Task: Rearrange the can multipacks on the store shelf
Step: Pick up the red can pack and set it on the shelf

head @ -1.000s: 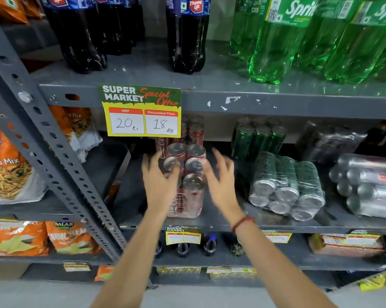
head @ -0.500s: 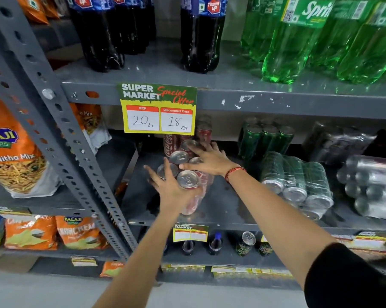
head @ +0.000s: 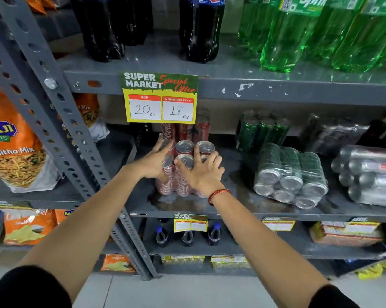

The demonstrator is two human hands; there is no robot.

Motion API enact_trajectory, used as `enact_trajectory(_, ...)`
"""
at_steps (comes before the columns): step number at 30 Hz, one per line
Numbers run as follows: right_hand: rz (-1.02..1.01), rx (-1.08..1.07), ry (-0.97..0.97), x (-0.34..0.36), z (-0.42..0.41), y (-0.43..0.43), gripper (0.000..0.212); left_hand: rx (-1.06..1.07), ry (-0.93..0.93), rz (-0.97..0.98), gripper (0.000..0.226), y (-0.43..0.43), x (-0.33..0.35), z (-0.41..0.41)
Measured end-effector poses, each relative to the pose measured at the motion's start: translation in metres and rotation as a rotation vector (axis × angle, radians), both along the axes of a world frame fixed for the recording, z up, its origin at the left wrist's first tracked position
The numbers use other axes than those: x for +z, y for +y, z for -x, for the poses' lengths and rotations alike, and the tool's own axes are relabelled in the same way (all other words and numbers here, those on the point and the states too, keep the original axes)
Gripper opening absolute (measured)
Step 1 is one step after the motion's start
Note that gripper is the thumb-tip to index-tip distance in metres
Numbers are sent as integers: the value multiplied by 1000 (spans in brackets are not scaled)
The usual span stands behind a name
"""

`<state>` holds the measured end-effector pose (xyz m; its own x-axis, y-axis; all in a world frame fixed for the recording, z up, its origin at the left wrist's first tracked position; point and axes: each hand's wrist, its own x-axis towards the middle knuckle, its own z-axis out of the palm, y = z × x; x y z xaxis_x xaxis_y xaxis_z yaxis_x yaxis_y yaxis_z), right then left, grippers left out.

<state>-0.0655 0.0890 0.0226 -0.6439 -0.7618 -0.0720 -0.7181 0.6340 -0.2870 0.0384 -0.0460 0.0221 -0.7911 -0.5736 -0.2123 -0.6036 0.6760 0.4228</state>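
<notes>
A shrink-wrapped multipack of red cola cans (head: 184, 152) stands upright on the middle shelf (head: 232, 210), just under the price sign. My left hand (head: 153, 162) presses against its left side. My right hand (head: 204, 172) lies over its top and right side, fingers spread on the can tops. Both hands grip the pack. More red cans (head: 187, 130) stand behind it. To the right, a wrapped pack of green cans (head: 291, 174) lies on its side with the can ends facing me. A silver can pack (head: 369, 174) lies at the far right.
Upright green cans (head: 263, 132) stand at the back of the shelf. A yellow price sign (head: 160, 97) hangs over the red cans. A slotted grey upright (head: 61, 130) runs diagonally on the left, with snack bags (head: 14, 152) beyond. Large bottles (head: 298, 32) fill the shelf above.
My right hand came from the pack's far top down onto its near right side. My left hand slid to the pack's left side. The pack now stands upright, nearer the shelf front.
</notes>
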Motion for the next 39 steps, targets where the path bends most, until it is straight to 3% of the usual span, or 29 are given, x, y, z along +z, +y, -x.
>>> enact_trajectory(4,45,48,-121,2,4,4,90,0,28,41,130,5,-4,-3)
enact_trajectory(34,128,70,-44,-5,-1,30,100,42,46,96,129,35,-5,-14)
enact_trajectory(36,114,110,-134,0,4,34,100,81,0,101,128,41,0,-12)
enact_trajectory(39,166,170,-263,9,31,53,95,176,-210,198,120,58,9,0)
